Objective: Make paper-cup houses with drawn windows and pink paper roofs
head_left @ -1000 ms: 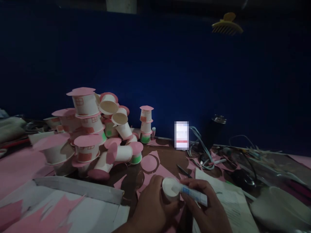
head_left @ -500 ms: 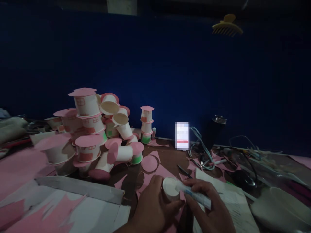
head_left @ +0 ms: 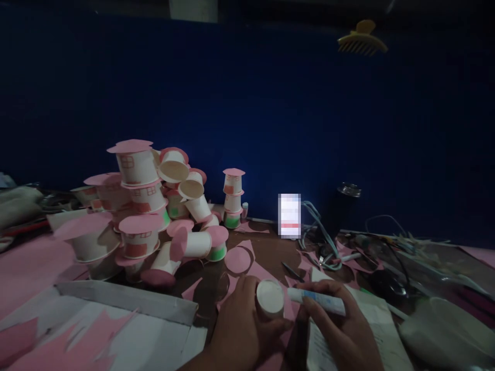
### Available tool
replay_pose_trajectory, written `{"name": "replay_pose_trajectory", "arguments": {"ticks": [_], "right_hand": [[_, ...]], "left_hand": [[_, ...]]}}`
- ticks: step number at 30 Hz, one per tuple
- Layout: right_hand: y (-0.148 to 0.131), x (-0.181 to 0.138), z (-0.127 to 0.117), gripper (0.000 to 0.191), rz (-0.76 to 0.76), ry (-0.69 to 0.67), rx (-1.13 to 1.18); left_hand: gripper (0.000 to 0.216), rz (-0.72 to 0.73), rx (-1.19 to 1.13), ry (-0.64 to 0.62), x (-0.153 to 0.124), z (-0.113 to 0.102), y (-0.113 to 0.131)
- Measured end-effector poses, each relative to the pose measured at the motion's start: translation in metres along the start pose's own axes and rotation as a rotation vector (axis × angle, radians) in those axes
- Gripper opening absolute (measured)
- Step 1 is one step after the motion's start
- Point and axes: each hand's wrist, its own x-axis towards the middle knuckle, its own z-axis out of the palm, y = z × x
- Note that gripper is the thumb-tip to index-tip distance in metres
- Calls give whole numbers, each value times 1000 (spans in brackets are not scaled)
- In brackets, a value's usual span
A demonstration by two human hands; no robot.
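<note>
My left hand (head_left: 240,325) is wrapped round a small white paper cup (head_left: 270,299), whose pale round end faces up toward me. Between the thumb and fingers of my right hand (head_left: 345,330) lies a white glue stick (head_left: 322,301) with a blue label. The stick points left at the cup, with a small gap between its tip and the rim. Just beyond my hands, a cut pink paper circle (head_left: 238,259) rests on pink paper scraps (head_left: 253,273). Printed sheets (head_left: 381,330) lie partly under my right hand.
Paper cups with pink discs (head_left: 141,224) are piled at the left, near a stacked cup tower (head_left: 233,198). An open white box (head_left: 150,335) holds pink scraps. Beyond my hands are a lit phone (head_left: 290,216), cables (head_left: 323,234), a dark bottle (head_left: 344,206) and a mouse (head_left: 389,283).
My right hand has drawn the glue stick to the right, off the cup's end, and the stick now lies flatter. The cup in my left hand has shifted slightly left.
</note>
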Motion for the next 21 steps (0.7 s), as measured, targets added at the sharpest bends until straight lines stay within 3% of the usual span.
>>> {"name": "replay_pose_trajectory", "arguments": {"ticks": [9,16,21], "right_hand": [[-4,-3,4,29,24,17,-82],[-3,-5,8,27,-52,31,-299],[-4,-4,9,26,-94,67,-322]], "left_hand": [[45,-41,135,-52,-3,-4,20],[45,35,163,-6,0,5,4],[36,116,105,-2,-1,4,1]]}}
